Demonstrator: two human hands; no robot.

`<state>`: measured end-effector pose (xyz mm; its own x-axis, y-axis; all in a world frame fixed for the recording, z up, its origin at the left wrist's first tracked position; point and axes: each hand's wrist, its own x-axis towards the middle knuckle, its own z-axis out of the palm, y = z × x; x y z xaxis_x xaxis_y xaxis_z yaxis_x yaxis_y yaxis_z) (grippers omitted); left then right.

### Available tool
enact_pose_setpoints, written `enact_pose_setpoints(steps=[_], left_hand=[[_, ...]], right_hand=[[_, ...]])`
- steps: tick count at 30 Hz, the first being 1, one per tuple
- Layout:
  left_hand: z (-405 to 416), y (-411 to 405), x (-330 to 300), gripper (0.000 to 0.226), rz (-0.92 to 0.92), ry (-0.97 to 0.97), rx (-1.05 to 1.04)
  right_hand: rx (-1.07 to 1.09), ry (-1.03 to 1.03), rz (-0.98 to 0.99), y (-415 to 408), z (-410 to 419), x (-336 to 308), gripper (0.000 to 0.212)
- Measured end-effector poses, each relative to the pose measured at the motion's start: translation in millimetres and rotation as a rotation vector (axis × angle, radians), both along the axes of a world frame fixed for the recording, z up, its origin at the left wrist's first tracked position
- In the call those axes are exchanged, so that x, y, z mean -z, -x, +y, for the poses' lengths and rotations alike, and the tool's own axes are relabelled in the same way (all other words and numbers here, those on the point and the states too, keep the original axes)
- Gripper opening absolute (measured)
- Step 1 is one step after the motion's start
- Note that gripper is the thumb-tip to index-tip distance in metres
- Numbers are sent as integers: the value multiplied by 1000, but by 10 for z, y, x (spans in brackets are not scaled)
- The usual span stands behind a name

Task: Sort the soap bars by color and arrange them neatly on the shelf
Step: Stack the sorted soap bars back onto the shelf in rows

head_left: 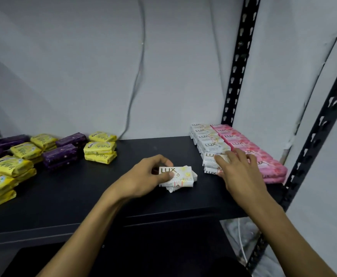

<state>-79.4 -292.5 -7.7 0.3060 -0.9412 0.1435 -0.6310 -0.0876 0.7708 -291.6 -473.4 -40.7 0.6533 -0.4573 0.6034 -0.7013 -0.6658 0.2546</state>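
**White bars joining their row**

The white paper-wrapped Lux soap bars (177, 177), seemingly two stacked slightly askew, lie mid-shelf on the black metal shelf (83, 196), apart from the row of white soap bars (208, 139) that runs back to the wall beside the row of pink soap bars (243, 144). Such bars are probably light and rigid, yet the glossy wrappers likely slide on one another, so a stack is best taken by its long sides, squeezed evenly, with the folded end flaps left alone.

The left hand (143, 176) grips the loose pair: its fingers (164, 159) curl over the far edge and the thumb presses the near left corner of the top bar. The right hand (237, 172) rests on the front of the white row, its fingers (222, 159) spread and nearly straight, touching the nearest white stack and reaching onto the pink bars alongside; it appears to steady or square them, not lift.

At the left, yellow soap bars (99, 147) and purple soap bars (60, 154) sit intermixed, unsorted.
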Motion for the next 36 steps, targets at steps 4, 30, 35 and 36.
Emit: enact_pose_setpoints(steps=[4, 30, 35, 36], left_hand=[[-151, 111, 8, 14, 12, 5, 37], [-714, 1022, 268, 29, 397, 231, -123], [-953, 1170, 147, 17, 642, 246, -142], [-1013, 1191, 127, 17, 691, 250, -151]], right_hand=[[51, 13, 99, -11, -58, -90, 44], [-343, -197, -285, 576, 261, 193, 24], [-258, -248, -202, 525, 160, 200, 53], [-244, -249, -191, 510, 157, 186, 58]])
